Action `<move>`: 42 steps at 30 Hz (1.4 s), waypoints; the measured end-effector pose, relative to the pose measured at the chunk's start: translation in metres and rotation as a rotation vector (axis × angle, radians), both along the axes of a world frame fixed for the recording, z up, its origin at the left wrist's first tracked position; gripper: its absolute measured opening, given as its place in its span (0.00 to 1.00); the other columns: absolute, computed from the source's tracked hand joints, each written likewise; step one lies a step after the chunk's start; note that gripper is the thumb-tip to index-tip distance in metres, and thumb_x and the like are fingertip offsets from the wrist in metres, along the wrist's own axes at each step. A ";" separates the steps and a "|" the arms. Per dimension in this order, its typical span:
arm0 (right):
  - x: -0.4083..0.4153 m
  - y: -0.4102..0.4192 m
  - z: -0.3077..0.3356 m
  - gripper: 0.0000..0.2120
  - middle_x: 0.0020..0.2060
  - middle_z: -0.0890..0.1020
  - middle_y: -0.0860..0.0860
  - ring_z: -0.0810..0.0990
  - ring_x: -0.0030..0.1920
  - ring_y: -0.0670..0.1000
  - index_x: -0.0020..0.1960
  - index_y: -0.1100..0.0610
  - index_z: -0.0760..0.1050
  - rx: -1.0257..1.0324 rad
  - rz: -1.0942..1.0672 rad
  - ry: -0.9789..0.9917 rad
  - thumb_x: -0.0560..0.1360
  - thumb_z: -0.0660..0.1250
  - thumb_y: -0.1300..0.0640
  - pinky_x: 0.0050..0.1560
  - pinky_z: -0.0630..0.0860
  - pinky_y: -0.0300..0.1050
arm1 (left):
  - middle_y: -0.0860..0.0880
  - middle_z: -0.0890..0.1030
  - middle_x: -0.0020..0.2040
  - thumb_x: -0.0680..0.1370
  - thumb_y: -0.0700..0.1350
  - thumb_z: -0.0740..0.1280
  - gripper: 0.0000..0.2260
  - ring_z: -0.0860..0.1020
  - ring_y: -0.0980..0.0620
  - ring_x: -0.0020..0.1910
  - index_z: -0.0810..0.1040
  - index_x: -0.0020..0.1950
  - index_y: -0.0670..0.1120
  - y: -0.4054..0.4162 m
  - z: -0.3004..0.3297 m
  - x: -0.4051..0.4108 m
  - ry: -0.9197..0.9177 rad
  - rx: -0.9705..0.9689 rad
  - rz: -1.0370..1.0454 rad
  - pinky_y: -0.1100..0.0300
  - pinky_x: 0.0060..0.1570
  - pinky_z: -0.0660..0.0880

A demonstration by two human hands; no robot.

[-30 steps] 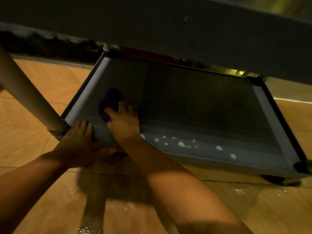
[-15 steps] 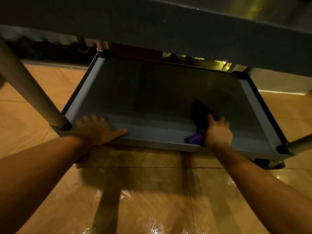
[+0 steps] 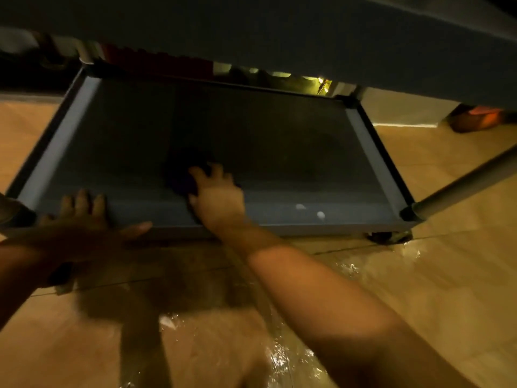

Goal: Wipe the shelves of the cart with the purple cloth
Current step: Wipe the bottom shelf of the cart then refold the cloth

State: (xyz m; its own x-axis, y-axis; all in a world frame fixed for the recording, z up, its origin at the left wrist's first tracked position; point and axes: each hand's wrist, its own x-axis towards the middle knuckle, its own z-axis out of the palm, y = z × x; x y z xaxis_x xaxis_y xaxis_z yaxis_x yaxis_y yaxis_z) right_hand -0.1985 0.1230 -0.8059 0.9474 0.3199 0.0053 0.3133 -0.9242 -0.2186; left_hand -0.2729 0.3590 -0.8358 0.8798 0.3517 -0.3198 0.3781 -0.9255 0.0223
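Note:
The cart's bottom shelf (image 3: 279, 152) is a grey tray with a raised rim, lying low over the floor under a higher shelf (image 3: 251, 32). My right hand (image 3: 216, 196) presses the dark purple cloth (image 3: 180, 175) flat on the shelf near its front middle; the cloth shows to the left of my fingers, partly hidden under the palm. My left hand (image 3: 84, 222) grips the front rim at the left corner, fingers over the edge. Two small foam spots (image 3: 310, 210) lie on the shelf's front right.
A metal cart post (image 3: 461, 183) rises from the front right corner, with a caster (image 3: 387, 237) below it. The tan tiled floor (image 3: 419, 275) in front of the cart is wet and shiny. Dim clutter sits behind the cart.
My right hand has swept the cloth from the shelf's left end to the front right, then back to the front middle. My left hand stays on the front left rim.

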 end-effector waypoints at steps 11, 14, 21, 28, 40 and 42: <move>0.018 -0.265 0.013 0.22 0.64 0.70 0.64 0.78 0.56 0.70 0.75 0.52 0.62 -0.256 -0.545 -0.020 0.82 0.59 0.54 0.51 0.77 0.62 | 0.40 0.51 0.82 0.45 0.89 0.41 0.73 0.50 0.35 0.80 0.53 0.81 0.46 -0.015 0.007 0.008 0.088 -0.069 0.075 0.34 0.76 0.54; 0.020 -0.271 0.010 0.22 0.64 0.70 0.65 0.78 0.56 0.71 0.74 0.54 0.63 -0.279 -0.601 -0.030 0.82 0.61 0.55 0.51 0.77 0.63 | 0.42 0.47 0.83 0.48 0.89 0.42 0.70 0.49 0.36 0.80 0.49 0.82 0.48 -0.019 0.015 0.007 0.132 -0.069 0.056 0.31 0.75 0.52; 0.025 -0.227 0.020 0.26 0.68 0.67 0.65 0.76 0.60 0.70 0.75 0.56 0.64 -0.152 -0.664 -0.023 0.79 0.66 0.59 0.56 0.77 0.63 | 0.43 0.47 0.83 0.55 0.86 0.45 0.62 0.49 0.33 0.80 0.45 0.82 0.53 -0.022 0.040 0.020 0.176 -0.040 -0.118 0.28 0.74 0.51; 0.011 -0.081 0.034 0.30 0.71 0.69 0.60 0.78 0.61 0.64 0.77 0.47 0.65 -0.044 -0.189 -0.087 0.77 0.68 0.56 0.53 0.79 0.56 | 0.45 0.44 0.84 0.65 0.81 0.48 0.56 0.42 0.40 0.82 0.44 0.83 0.48 -0.140 0.045 0.019 0.044 -0.160 -0.273 0.30 0.75 0.47; 0.009 -0.330 0.031 0.20 0.65 0.70 0.62 0.78 0.59 0.69 0.72 0.53 0.67 -0.287 -0.752 0.020 0.80 0.62 0.59 0.55 0.79 0.62 | 0.48 0.38 0.83 0.56 0.83 0.30 0.62 0.37 0.44 0.81 0.42 0.82 0.48 -0.159 0.007 0.019 0.072 -0.206 -0.382 0.35 0.75 0.41; 0.007 -0.328 0.033 0.20 0.64 0.71 0.61 0.79 0.57 0.68 0.70 0.54 0.68 -0.118 -0.821 0.015 0.79 0.64 0.58 0.54 0.80 0.61 | 0.48 0.38 0.83 0.57 0.84 0.31 0.61 0.37 0.44 0.81 0.42 0.82 0.49 -0.156 0.005 0.021 0.079 -0.225 -0.378 0.35 0.75 0.40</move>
